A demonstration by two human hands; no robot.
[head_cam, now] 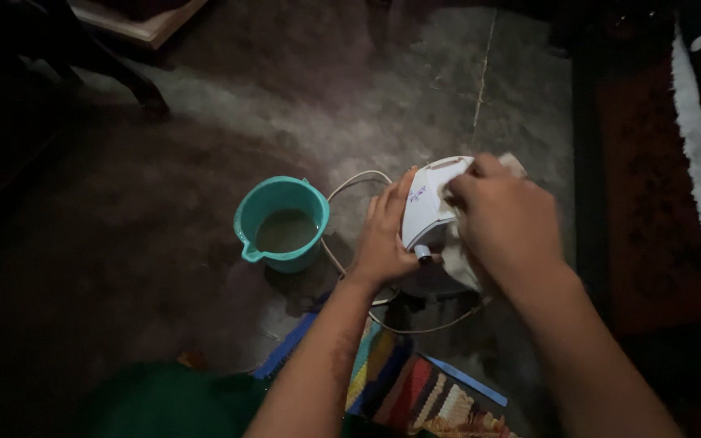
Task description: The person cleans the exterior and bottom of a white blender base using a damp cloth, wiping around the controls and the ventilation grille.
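Wiping the white appliance (430, 207) goes best when it is held firm, and that is the step these pictures appear to show. At far left, dark furniture legs (127, 77) stand on the grey concrete floor (302, 97), well apart from the work. Next comes a teal plastic jug (281, 223) with cloudy water in it, standing upright on the floor just beside the left hand (383, 235). That hand lies flat against the left side of the appliance, fingers spread in a wide bracing grip rather than a closed one; I judge it should keep pressing there so the body does not twist. The appliance, seemingly an electric iron, rests on the floor between the two hands, its white cord (350, 182) looping behind the jug and under the wrists. The right hand (501, 219) sits on top, its grip closed on a pale cloth (514, 165) pressed to the shell. Short firm strokes away from the small knob would suit, with the cloth only damp, since water near a corded device is a risk. A striped woven mat (415, 389) lies below, and a dark patterned rug (651, 203) runs along the right.
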